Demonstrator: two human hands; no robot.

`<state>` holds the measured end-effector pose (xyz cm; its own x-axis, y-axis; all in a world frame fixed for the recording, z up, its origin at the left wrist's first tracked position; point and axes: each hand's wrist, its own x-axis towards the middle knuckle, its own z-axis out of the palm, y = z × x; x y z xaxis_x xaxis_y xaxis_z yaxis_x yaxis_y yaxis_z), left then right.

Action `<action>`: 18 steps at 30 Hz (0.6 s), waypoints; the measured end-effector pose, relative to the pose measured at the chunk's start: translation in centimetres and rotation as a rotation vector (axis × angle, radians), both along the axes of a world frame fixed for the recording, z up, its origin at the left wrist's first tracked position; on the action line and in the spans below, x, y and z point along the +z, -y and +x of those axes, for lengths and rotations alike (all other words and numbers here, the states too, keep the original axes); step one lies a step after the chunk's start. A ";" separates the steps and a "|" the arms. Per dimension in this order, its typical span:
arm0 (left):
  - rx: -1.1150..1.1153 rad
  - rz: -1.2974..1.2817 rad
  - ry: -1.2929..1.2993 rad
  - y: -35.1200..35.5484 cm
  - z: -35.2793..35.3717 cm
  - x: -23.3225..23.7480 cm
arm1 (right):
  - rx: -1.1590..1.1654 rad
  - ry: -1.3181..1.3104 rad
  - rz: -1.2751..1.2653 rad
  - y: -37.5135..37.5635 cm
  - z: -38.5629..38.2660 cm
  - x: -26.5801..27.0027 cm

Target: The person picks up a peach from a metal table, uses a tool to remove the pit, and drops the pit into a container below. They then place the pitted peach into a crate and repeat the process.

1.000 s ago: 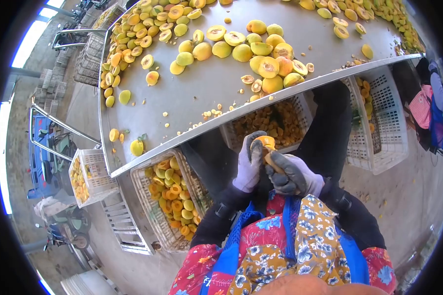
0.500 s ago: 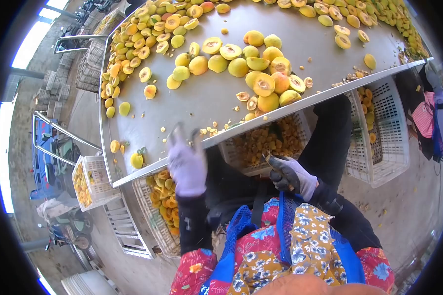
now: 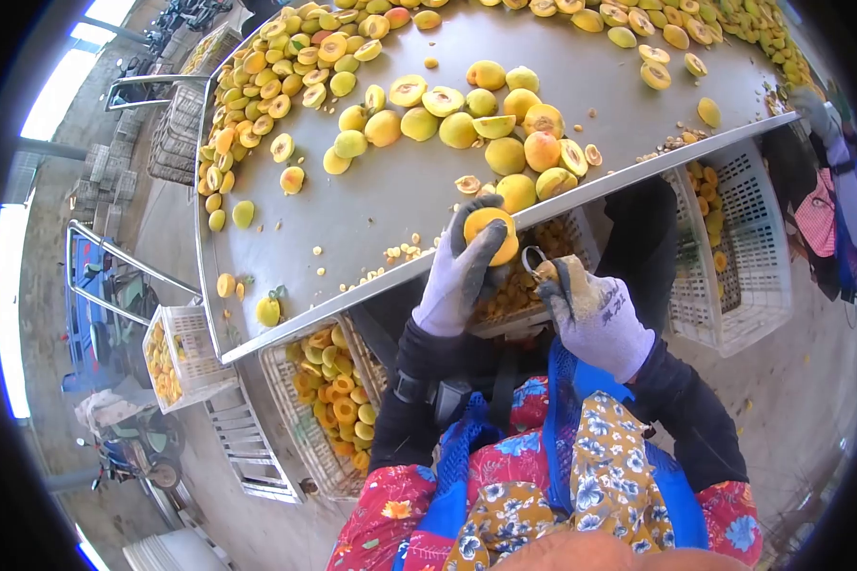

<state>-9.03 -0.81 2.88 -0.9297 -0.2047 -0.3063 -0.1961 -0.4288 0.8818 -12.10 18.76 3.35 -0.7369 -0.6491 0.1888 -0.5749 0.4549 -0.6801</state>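
Observation:
Just off the table's front edge, my left hand (image 3: 457, 271), in a white and grey glove, grips an apricot half (image 3: 490, 235), its orange cut face showing. To its right my right hand (image 3: 595, 309), gloved too, is closed around a small tool (image 3: 533, 257) with a looped metal end. A brown lump, perhaps a pit, shows beside the loop; the handle is hidden by the fingers. Beyond the hands, a cluster of whole and halved apricots (image 3: 419, 124) lies on the metal table (image 3: 352, 209). Some halves there still hold pits.
Loose pits (image 3: 400, 253) are scattered along the table's raised edge. Below stand a crate of apricot halves (image 3: 328, 390), a crate under my hands (image 3: 581, 243), and a white crate (image 3: 757, 257) at right. A co-worker's gloved hand (image 3: 819, 114) is at the far right.
My left hand has moved right from the table edge and now holds an apricot half. One cut half is gone from the cluster. My right hand has risen and turned, showing the looped tool.

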 end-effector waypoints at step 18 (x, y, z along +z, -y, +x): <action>0.278 -0.612 -0.130 -5.4 6.4 -2.8 | 0.243 0.086 0.060 0.2 3.4 -2.0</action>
